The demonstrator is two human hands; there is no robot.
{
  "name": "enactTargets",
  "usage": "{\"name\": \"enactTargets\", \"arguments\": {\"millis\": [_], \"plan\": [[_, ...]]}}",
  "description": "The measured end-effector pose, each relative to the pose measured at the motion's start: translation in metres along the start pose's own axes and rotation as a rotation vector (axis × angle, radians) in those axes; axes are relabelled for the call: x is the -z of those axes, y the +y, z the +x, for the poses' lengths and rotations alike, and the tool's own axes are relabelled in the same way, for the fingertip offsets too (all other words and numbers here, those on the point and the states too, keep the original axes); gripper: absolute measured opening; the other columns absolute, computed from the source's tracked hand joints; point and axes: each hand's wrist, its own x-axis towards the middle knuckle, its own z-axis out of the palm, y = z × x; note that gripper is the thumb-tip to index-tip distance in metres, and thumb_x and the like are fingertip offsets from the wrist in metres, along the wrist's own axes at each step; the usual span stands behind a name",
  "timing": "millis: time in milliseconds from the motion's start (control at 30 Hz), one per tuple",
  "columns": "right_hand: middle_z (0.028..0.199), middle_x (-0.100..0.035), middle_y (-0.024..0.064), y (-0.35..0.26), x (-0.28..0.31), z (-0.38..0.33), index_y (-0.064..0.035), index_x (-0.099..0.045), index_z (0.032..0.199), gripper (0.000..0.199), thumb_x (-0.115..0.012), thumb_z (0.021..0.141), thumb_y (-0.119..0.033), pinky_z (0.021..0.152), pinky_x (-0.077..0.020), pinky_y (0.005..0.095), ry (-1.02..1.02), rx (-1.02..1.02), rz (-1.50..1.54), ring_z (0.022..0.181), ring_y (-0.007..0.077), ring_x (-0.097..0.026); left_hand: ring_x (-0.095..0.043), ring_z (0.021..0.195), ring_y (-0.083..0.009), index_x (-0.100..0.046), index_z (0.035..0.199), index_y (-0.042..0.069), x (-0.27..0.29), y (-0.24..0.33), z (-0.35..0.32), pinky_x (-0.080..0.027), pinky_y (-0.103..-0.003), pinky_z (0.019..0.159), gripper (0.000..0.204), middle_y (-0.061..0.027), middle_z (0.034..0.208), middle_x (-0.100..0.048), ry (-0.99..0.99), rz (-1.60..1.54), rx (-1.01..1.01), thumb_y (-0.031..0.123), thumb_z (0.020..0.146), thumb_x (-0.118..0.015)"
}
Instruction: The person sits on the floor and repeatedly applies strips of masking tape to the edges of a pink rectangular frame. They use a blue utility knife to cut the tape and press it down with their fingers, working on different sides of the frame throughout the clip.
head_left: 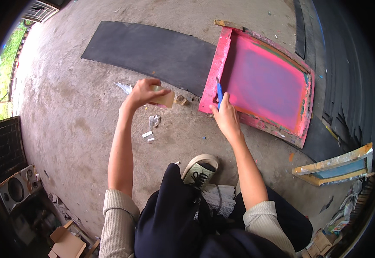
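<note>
My left hand (pixel 143 91) grips a wide roll of pale yellowish tape (pixel 167 99), held above the concrete floor with its flat outer face turned right. In my right hand (pixel 227 115) is a blue-handled utility knife (pixel 219 93), its dark tip pointing up and away from me. This hand is over the near left corner of a screen-printing frame (pixel 216 64) stained bright pink. The frame's mesh (pixel 265 81) looks purplish in the middle and pink around the edges. Its left side lies over the end of a long black sheet (pixel 149 49).
Scraps of paper and film (pixel 148 134) litter the floor below my left hand. A smaller wooden-edged screen frame (pixel 333 165) leans at the right, near dark stacked sheets (pixel 346 64). My shoe (pixel 200 172) is close in front. A speaker (pixel 16 189) and a cardboard box (pixel 67 244) stand lower left.
</note>
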Motion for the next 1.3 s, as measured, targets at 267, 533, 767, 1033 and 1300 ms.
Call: {"name": "enactTargets", "arguments": {"millis": [267, 533, 767, 1033, 1300], "plan": [[0.106, -0.051, 0.0289, -0.045, -0.054, 0.086, 0.0093, -0.044, 0.105, 0.033, -0.055, 0.081, -0.011, 0.086, -0.0433, 0.0475, 0.029, -0.068, 0.273, 0.101, 0.0425, -0.053, -0.055, 0.097, -0.0232, -0.065, 0.087, 0.008, -0.006, 0.016, 0.019, -0.035, -0.041, 0.095, 0.033, -0.0059, 0.094, -0.06, 0.57, 0.212, -0.51, 0.025, 0.064, -0.081], [0.112, -0.044, 0.0272, -0.05, -0.078, 0.07, 0.0131, -0.042, 0.12, 0.044, -0.054, 0.081, -0.004, 0.094, -0.0397, 0.0449, 0.216, 0.131, 0.107, 0.106, 0.0405, -0.046, -0.052, 0.102, -0.0256, -0.067, 0.092, 0.01, -0.048, 0.001, 0.014, -0.037, -0.041, 0.095, 0.029, -0.0052, 0.096, -0.058, 0.612, 0.242, -0.467, 0.021, 0.067, -0.079], [0.116, -0.048, 0.021, 0.013, 0.073, 0.013, 0.0051, -0.058, 0.11, 0.032, -0.059, 0.08, -0.006, 0.098, -0.0378, 0.0423, 0.069, 0.548, -0.015, 0.112, 0.0377, -0.045, -0.053, 0.095, -0.0278, -0.064, 0.095, 0.008, -0.035, 0.057, -0.026, -0.043, -0.038, 0.085, 0.024, -0.0087, 0.096, -0.058, 0.625, 0.091, -0.511, 0.014, 0.074, -0.074], [0.107, -0.056, 0.0123, 0.223, 0.266, -0.083, -0.0093, -0.066, 0.106, 0.025, -0.064, 0.081, -0.014, 0.096, -0.0388, 0.04, 0.077, -0.025, -0.235, 0.105, 0.0313, -0.048, -0.052, 0.097, -0.0257, -0.064, 0.107, 0.008, -0.082, 0.108, -0.01, -0.044, -0.037, 0.087, 0.027, -0.0086, 0.1, -0.055, -0.009, 0.294, -0.669, 0.016, 0.082, -0.065], [0.102, -0.05, 0.0088, 0.286, 0.238, -0.104, -0.0147, -0.068, 0.099, 0.021, -0.069, 0.079, -0.015, 0.092, -0.0388, 0.038, 0.171, -0.133, -0.19, 0.102, 0.0275, -0.043, -0.053, 0.095, -0.0246, -0.069, 0.095, 0.01, -0.093, 0.115, 0.012, -0.047, -0.037, 0.085, 0.017, -0.0079, 0.094, -0.054, -0.151, 0.374, -0.643, 0.018, 0.08, -0.068]]}}
